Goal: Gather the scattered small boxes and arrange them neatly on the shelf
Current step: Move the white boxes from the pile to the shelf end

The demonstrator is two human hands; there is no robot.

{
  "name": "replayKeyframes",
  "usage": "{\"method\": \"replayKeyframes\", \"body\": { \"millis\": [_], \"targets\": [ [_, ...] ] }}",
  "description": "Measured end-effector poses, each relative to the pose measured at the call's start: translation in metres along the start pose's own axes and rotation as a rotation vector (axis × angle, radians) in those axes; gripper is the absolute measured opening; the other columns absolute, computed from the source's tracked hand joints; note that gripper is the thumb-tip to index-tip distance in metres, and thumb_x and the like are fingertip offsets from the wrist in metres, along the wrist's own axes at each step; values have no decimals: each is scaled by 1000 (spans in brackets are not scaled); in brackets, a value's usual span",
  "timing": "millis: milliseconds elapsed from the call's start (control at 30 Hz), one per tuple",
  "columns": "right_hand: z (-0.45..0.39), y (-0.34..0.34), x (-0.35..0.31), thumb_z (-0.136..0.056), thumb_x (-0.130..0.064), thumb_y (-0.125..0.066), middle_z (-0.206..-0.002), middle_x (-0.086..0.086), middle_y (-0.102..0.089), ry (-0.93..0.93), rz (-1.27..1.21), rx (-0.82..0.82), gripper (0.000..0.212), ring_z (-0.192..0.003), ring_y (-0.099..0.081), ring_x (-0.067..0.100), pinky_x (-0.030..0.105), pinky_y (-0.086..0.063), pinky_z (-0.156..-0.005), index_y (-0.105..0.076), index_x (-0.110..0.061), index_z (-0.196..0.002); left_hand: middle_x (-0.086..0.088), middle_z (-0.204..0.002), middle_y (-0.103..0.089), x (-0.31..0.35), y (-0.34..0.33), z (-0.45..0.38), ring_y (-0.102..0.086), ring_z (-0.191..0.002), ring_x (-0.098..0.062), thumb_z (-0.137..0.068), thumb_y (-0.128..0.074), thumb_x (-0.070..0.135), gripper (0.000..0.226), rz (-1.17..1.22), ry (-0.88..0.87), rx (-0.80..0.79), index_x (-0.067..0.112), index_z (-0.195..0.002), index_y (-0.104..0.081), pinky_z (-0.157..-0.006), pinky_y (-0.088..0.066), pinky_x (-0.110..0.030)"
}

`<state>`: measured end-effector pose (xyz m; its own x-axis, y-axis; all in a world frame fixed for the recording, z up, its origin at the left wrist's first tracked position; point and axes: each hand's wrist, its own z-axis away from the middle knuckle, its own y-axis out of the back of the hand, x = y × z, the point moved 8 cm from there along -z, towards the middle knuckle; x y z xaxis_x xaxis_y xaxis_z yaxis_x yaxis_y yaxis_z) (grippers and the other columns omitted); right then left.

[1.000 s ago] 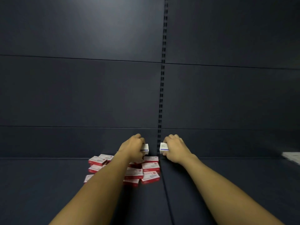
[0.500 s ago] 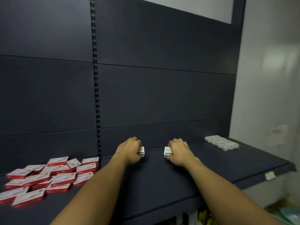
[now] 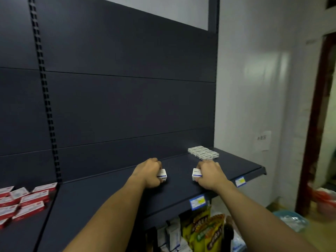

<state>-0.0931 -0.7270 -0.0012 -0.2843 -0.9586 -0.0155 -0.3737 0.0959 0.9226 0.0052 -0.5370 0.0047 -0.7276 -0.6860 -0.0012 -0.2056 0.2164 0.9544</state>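
Observation:
My left hand (image 3: 149, 172) grips a small white box with blue print (image 3: 162, 175) above the dark shelf (image 3: 112, 197). My right hand (image 3: 211, 174) grips another small white box (image 3: 196, 174), about a hand's width to the right of the first. A neat block of several white boxes (image 3: 203, 152) lies at the shelf's far right, against the back panel, just beyond my right hand. Several red and white boxes (image 3: 27, 200) lie loosely grouped on the shelf's left section.
The shelf's front edge carries blue price labels (image 3: 197, 201). Snack packets (image 3: 205, 231) hang below the shelf. A white wall and a dark red door frame (image 3: 314, 124) stand to the right, with a blue basin (image 3: 291, 219) and a red bag (image 3: 325, 199) on the floor.
My view and both hands have swung right along the shelf, each hand still holding its white box. The red boxes have slid to the left edge, and the white block has come nearer.

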Motion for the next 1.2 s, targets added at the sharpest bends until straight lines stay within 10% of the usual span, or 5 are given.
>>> {"method": "replayKeyframes", "body": {
  "millis": [1200],
  "targets": [
    [-68,-14,294,-85,-47,-66,-114,5,-60,-189,15,10,43,-112,-53,26,36,-42,-97,-65,-19,-118,2,-114,-52,208,-53,-246,-54,-107,-20,-90,-65,42,37,17,-205,71,17,-117,-61,-77,-45,-34]
  ]
}}
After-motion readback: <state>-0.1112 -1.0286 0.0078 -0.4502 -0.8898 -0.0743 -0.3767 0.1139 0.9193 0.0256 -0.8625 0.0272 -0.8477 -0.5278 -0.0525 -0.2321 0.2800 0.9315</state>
